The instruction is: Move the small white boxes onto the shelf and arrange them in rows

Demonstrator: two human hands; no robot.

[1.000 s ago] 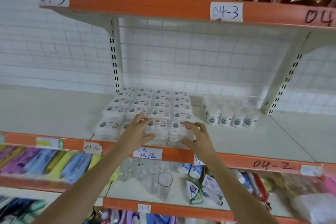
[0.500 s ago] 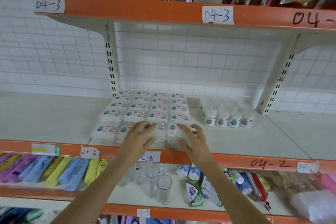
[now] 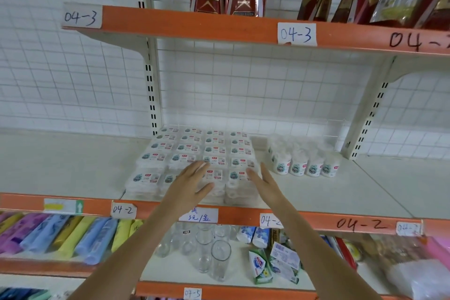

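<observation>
Both hands have loosened since a second ago: left hand (image 3: 188, 184) and right hand (image 3: 264, 181) now lie flat, fingers straight, over the front white boxes (image 3: 194, 153) arranged in rows on the shelf (image 3: 316, 192).

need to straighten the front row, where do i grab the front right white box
Take the front right box by its two short sides, coming from the shelf's open front edge. Its right side is free; the left side sits against a neighbouring box, so wedge fingers in.
</observation>
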